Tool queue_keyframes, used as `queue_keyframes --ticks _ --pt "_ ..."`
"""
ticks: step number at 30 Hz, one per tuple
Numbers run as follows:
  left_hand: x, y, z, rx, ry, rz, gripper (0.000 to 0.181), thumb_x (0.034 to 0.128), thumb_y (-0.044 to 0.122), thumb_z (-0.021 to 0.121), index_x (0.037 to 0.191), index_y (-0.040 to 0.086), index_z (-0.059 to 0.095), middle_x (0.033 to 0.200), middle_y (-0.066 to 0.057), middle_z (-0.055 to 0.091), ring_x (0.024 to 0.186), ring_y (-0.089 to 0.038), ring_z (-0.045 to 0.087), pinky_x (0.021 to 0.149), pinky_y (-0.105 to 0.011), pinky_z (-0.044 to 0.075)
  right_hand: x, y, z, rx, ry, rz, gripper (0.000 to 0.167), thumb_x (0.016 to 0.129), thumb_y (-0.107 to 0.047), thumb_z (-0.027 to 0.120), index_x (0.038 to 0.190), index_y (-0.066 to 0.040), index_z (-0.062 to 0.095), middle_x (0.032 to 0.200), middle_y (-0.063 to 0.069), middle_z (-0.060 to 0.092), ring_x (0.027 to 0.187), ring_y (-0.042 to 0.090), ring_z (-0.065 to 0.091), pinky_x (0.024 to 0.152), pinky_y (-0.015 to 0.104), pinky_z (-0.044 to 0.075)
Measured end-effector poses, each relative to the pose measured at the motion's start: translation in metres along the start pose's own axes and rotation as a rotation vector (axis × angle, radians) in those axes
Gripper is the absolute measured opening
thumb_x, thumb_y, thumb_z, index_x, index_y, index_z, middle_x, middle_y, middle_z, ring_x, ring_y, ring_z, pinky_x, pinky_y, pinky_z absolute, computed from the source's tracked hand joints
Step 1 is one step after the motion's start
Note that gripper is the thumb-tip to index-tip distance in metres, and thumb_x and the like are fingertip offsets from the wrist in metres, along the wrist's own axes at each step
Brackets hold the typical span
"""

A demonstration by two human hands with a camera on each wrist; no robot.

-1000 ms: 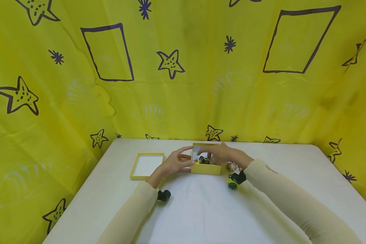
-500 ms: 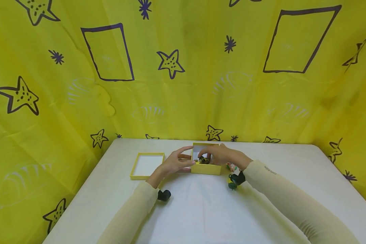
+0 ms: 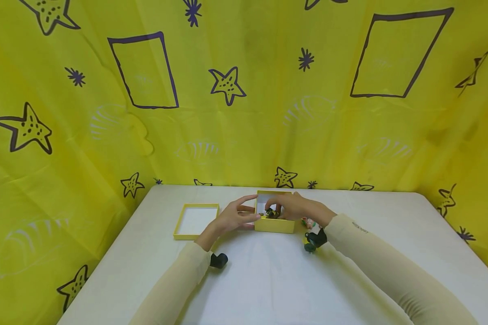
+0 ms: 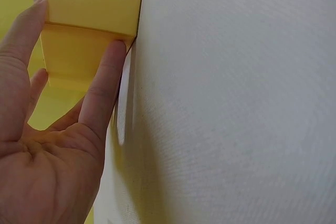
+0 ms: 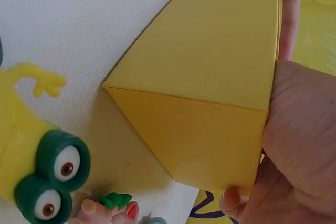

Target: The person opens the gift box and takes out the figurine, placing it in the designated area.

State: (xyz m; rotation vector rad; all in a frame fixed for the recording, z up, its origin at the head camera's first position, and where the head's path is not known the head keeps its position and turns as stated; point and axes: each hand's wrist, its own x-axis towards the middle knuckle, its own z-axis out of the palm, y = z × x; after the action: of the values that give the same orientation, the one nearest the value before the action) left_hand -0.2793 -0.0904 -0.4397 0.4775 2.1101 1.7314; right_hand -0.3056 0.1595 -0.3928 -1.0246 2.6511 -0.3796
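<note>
A yellow open box [image 3: 274, 226] with a white inside stands near the table's far edge. My left hand [image 3: 232, 216] is at its left end; in the left wrist view the extended fingers [image 4: 102, 87] touch the end wall and the thumb lies at the top edge. Reaching over the rim, my right hand [image 3: 294, 206] pinches a small black-and-yellow toy figure [image 3: 272, 213] inside the box. A tiny yellowish thing [image 3: 261, 215] shows by the left thumb. The right wrist view has the fingertips hidden behind the box wall.
A shallow yellow lid [image 3: 186, 236], white inside, lies left of the box. Right of the box are a yellow toy figure with green goggles [image 5: 52, 174] and a pink pig-like figure [image 5: 105, 211] with green on it. A yellow curtain [image 3: 244, 135] hangs behind the table.
My right fingers have come together on the black-and-yellow toy figure and its position has shifted slightly. My left hand and the box have stayed in place.
</note>
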Motion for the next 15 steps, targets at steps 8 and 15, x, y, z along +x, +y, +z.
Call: queue_keyframes --ticks 8,15 --pt "0.0003 -0.0001 -0.0005 0.011 0.000 0.001 0.076 0.0941 0.018 0.078 0.160 0.018 0.038 0.141 -0.025 0.053 0.115 -0.031 0.066 0.089 -0.042 0.061 -0.0007 -0.0027 -0.0001 0.004 -0.001 0.013 0.042 0.093 -0.013 0.078 0.133 -0.019 0.067 0.106 -0.002 0.073 0.105 0.022 0.067 0.101 0.074 0.037" --pt "-0.0001 -0.0003 -0.0013 0.030 -0.004 0.015 0.075 0.0951 0.017 0.077 0.160 0.018 0.039 0.142 -0.026 0.054 0.115 -0.030 0.066 0.090 -0.040 0.061 -0.0016 -0.0032 -0.0001 0.009 0.022 0.034 0.043 0.091 -0.012 0.079 0.132 -0.019 0.067 0.107 -0.004 0.073 0.100 0.016 0.067 0.099 0.067 0.039"
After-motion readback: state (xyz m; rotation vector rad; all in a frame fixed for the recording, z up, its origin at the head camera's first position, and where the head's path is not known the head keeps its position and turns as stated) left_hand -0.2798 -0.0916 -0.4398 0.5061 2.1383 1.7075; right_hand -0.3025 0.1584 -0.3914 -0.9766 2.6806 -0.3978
